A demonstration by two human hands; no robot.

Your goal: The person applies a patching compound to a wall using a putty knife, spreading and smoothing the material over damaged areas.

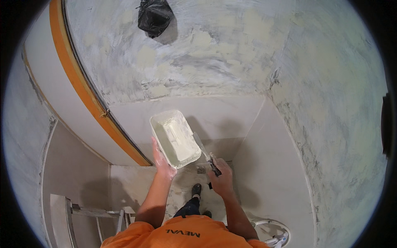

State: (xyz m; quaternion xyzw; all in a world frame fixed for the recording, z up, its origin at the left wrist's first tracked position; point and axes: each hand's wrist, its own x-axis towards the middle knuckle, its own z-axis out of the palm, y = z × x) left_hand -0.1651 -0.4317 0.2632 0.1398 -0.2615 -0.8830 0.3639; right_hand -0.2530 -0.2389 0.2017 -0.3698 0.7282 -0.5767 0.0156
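My left hand (162,161) is closed round the near left side of a white rectangular tub (162,140), holding it up at chest height. Pale, creamy filler (182,136) lies in the tub, heaped toward its right side, with some smeared on the rim. In my right hand (222,177) is a putty knife (202,148) with a dark handle. Its blade points up and left, close beside the tub's right edge; whether it touches the rim I cannot tell. White residue coats parts of both hands.
Patchy, filler-smeared walls (235,53) rise ahead and to the right above pale panels (281,165). Black plastic (155,17) hangs at the top. An orange-edged frame (89,97) runs down the left. A ladder (97,215) stands lower left; a white ring-shaped object (285,231) lies lower right.
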